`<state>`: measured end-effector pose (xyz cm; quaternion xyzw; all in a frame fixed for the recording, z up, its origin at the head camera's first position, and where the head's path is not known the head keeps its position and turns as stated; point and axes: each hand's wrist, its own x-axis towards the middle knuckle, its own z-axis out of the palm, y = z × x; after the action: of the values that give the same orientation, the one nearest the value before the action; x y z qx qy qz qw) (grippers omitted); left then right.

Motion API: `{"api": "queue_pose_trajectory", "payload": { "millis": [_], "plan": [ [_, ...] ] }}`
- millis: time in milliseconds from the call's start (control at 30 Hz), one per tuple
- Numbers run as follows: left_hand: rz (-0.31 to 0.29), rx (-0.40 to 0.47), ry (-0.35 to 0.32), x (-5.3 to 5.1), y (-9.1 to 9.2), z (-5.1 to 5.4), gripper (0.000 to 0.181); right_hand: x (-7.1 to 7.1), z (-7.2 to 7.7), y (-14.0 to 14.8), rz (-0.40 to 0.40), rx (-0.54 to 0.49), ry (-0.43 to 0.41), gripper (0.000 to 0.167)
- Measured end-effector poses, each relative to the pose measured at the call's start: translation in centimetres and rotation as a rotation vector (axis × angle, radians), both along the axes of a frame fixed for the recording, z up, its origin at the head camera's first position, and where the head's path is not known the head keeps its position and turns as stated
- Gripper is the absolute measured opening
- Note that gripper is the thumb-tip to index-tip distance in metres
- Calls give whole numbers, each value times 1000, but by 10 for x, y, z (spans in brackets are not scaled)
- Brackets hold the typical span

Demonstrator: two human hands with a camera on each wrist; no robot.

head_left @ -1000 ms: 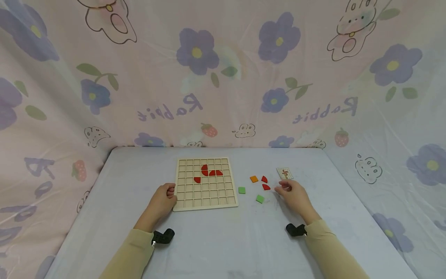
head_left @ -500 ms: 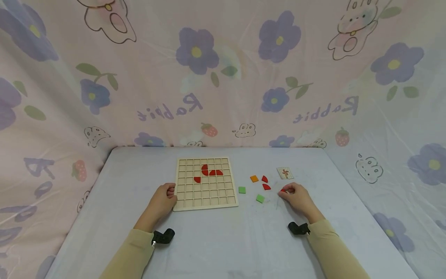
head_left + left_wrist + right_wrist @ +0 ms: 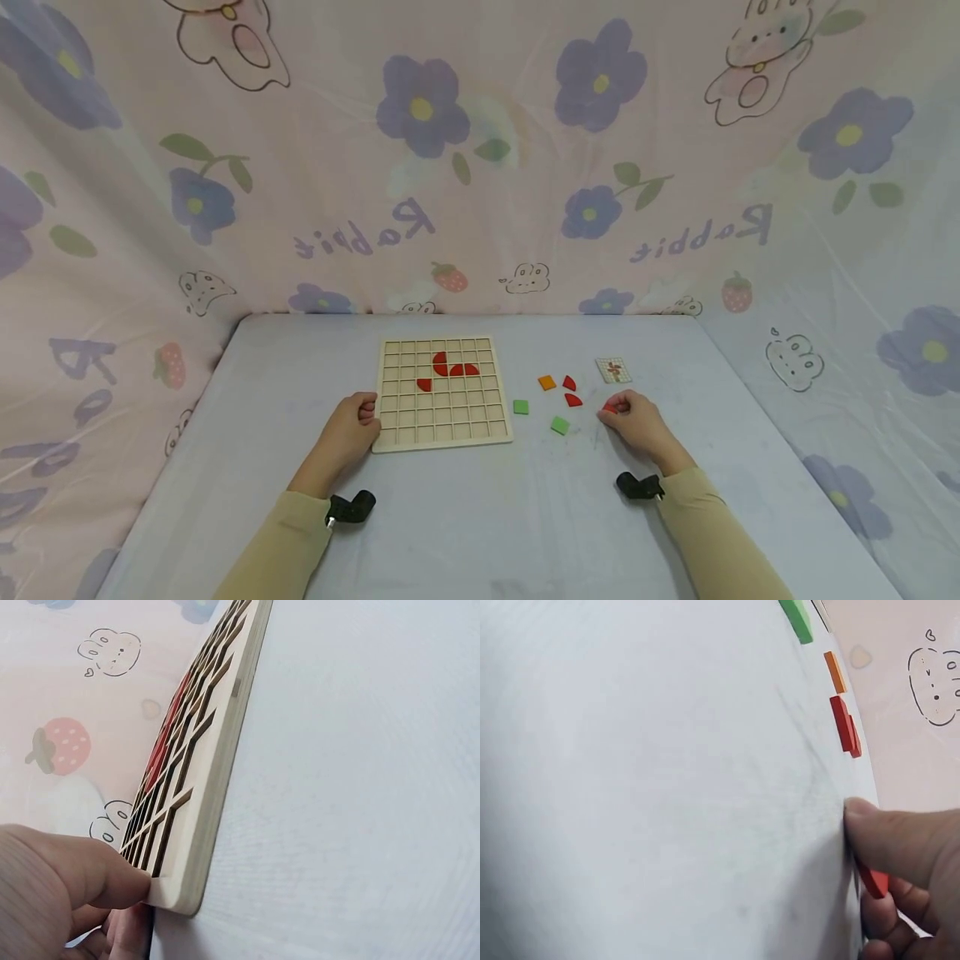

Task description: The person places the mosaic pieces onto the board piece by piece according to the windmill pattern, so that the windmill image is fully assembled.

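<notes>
My left hand [image 3: 347,432] holds the left edge of a wooden grid board [image 3: 465,419], near its front corner. In the left wrist view the thumb [image 3: 112,874] presses on the board's rim, with curled fingers beneath. Several red quarter-circle pieces [image 3: 440,367] lie in cells of the board's upper half. My right hand [image 3: 643,427] pinches a red quarter-circle piece [image 3: 874,881] between thumb and fingers, close to the tabletop. Part of that piece is hidden by the thumb. Left of this hand lie two loose red quarter-circle pieces [image 3: 573,401].
An orange square tile [image 3: 547,382] and two green square tiles [image 3: 521,407] lie between the board and my right hand. Beyond that hand is a small pattern card [image 3: 614,371] with a printed grid. A patterned cloth [image 3: 480,192] hangs behind the white table [image 3: 465,517].
My right hand has moved slightly right and down from beside the pattern card, and a red quarter-circle piece now shows in its fingers. The left hand stays on the board's edge.
</notes>
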<state>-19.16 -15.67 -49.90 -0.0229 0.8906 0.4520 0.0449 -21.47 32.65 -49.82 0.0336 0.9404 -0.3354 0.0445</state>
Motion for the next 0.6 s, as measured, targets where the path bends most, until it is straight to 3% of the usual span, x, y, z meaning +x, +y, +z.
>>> {"api": "queue_pose_trajectory", "payload": {
  "millis": [300,600],
  "plan": [
    [-3,-2,-2,0,-1,2,47,2,5,-5,4,-46,39,27],
    [-9,24,-12,2,1,7,47,-6,11,-18,46,-128,82,24]
  ]
}}
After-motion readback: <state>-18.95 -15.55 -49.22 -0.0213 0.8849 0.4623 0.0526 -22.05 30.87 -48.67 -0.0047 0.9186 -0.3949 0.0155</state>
